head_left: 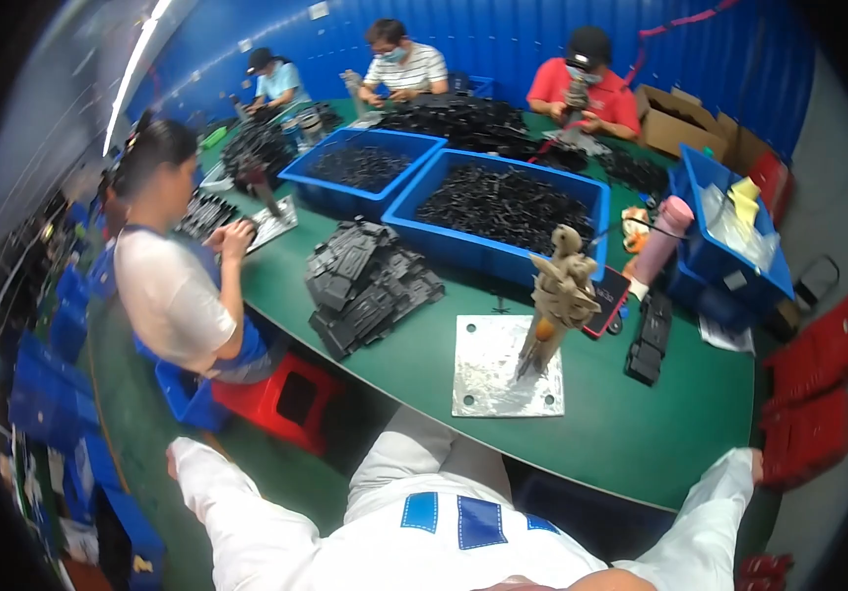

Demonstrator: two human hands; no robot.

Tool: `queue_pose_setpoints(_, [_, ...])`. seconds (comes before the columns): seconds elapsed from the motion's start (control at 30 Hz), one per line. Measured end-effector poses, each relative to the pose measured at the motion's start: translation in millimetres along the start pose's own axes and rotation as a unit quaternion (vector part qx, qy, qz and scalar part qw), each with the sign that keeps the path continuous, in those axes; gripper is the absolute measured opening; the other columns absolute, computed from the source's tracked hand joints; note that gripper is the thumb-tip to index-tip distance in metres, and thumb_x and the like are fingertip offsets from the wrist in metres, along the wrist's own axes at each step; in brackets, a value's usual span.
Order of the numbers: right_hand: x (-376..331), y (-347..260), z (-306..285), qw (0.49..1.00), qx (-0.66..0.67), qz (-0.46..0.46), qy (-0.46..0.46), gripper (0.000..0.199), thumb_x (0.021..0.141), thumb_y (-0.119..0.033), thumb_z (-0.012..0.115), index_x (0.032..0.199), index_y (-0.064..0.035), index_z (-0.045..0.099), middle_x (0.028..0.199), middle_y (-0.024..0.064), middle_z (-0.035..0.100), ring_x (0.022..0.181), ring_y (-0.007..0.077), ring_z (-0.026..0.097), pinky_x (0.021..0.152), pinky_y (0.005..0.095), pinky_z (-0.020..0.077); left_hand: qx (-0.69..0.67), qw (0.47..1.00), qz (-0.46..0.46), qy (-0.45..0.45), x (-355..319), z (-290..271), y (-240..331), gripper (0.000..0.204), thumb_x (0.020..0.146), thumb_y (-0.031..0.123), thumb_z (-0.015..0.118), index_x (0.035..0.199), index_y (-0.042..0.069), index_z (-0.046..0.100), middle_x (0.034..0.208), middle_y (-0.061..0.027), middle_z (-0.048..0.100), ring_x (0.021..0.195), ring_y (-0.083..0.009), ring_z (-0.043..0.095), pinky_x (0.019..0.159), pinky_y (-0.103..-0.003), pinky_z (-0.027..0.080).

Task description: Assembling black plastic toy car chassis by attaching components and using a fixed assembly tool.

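Both my arms, in white sleeves, are spread wide to the sides. My left hand (172, 459) shows only as a small patch past its cuff, out over the floor left of a red stool (286, 404). At the table's right end is my right hand (757, 465), close to stacked red stools (810, 433); whether it touches anything cannot be made out. The fingers of both are hidden or too small to read. Before me on the green table (394, 379) lies a silver metal plate (478, 360), carrying an upright fixture wrapped in tan material (564, 291).
Black plastic parts (360, 286) are heaped left of the plate. Two blue bins (493, 256) of small black pieces stand behind. To the right are a black part (649, 340), a red-edged device (605, 300) and a pink bottle (664, 241). A co-worker (173, 256) sits left; several others work farther back.
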State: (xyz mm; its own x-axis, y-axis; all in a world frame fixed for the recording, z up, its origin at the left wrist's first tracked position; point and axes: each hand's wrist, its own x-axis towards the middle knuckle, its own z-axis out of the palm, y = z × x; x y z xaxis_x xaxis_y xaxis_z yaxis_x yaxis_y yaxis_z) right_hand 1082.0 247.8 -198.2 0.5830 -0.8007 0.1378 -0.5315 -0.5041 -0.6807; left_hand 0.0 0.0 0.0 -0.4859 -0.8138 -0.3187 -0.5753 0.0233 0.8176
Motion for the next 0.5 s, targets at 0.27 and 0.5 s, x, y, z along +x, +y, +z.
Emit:
queue_pose_setpoints(0.27, [23.1,34.6,-30.3,0.994,0.057,-0.050,-0.073,0.034,0.064,-0.029,0.062,0.080,0.0010,0.067,0.081,0.0243,0.070,0.080,0.0414,0.070,0.079,0.0534,0.0528,0.142,0.698,0.605,-0.357,99.3,225.4,-203.4,0.039,0.085,0.036,0.065,0.064,0.004,0.058,0.066,-0.0149,0.065,0.058,-0.0324,0.058,0.059,-0.043,0.049])
queue_pose_setpoints(0.5, [24.7,37.0,-43.9,0.989,0.049,-0.118,-0.072,0.039,0.067,-0.031,0.060,0.087,0.0020,0.068,0.089,0.0266,0.069,0.086,0.0429,0.069,0.085,0.0555,0.0490,0.407,0.506,0.513,-0.561,-85.8,31.8,-349.7,0.057,0.098,0.050,0.034,0.117,0.003,0.059,0.122,-0.0269,0.059,0.113,-0.0486,0.053,0.098,-0.051,0.041])
